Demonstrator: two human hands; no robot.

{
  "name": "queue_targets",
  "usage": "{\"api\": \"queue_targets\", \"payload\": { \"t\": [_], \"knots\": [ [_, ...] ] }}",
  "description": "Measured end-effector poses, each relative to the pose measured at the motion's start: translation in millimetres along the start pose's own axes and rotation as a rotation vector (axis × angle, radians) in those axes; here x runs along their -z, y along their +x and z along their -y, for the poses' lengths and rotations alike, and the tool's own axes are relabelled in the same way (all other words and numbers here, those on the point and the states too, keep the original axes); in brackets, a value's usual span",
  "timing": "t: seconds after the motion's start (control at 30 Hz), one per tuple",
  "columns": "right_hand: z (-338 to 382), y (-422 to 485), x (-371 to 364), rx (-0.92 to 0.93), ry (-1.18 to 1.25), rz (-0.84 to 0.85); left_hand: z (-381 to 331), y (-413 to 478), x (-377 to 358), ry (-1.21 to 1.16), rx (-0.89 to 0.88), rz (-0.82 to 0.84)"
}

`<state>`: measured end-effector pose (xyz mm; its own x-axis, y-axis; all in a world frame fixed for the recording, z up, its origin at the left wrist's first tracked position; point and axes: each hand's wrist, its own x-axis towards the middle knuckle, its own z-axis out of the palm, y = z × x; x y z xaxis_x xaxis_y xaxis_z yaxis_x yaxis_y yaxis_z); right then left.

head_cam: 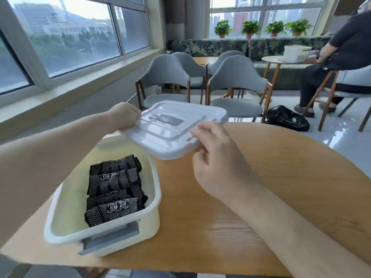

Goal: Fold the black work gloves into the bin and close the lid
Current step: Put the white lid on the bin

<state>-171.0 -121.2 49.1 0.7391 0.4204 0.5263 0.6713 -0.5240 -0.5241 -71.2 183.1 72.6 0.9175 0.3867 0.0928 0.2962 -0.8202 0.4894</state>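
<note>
Head view: a white bin [158, 189] sits open on the near left part of a round wooden worktop [281, 187], with a grey latch [112, 236] on its near wall. Inside it, the black work gloves [115, 189] lie folded into bundles, stacked in a row from near to far, along the right side of the bin's floor. Their knit shows a pale dotted pattern and white printed marks.

The lid [172, 135] is off the bin and held in the air by both hands, tilted, above the bin's far right corner and the worktop beside it. It is white with a clear panel in its top. The left hand [124, 115] grasps the lid's far left edge with its fingers curled around the rim. The right hand [216, 157] pinches the lid's near right edge, thumb on top and fingers curled below. Both forearms are bare.

Beyond the worktop stand grey padded chairs [236, 81] with wooden legs, and a black bag [287, 118] lies on the shiny floor to the right of them. At the far right, another person [341, 57] in dark clothes sits at a small round table [281, 59] that carries a white box [297, 53]. Potted plants [249, 29] line the far windowsill, and large windows run along the left wall.
</note>
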Motion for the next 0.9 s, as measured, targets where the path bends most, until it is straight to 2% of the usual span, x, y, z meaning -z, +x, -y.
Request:
{"api": "queue_targets", "payload": {
  "t": [0.27,0.4,0.53,0.9],
  "knots": [
    [46.8,-33.1,-49.3,0.399,-0.31,0.017,62.1,-25.9,24.1,0.087,-0.063,-0.018],
    [67.2,-41.8,-68.6,0.541,-0.336,-0.005,81.1,-44.0,32.9,0.125,-0.088,-0.006],
    [80.8,-47.5,-86.7,0.564,-0.232,0.046,94.6,-52.7,35.2,0.167,-0.114,0.013],
    [81.0,-56.0,-103.3,0.508,-0.058,0.197,110.0,-53.1,24.9,0.102,-0.179,-0.019]
  ]
}}
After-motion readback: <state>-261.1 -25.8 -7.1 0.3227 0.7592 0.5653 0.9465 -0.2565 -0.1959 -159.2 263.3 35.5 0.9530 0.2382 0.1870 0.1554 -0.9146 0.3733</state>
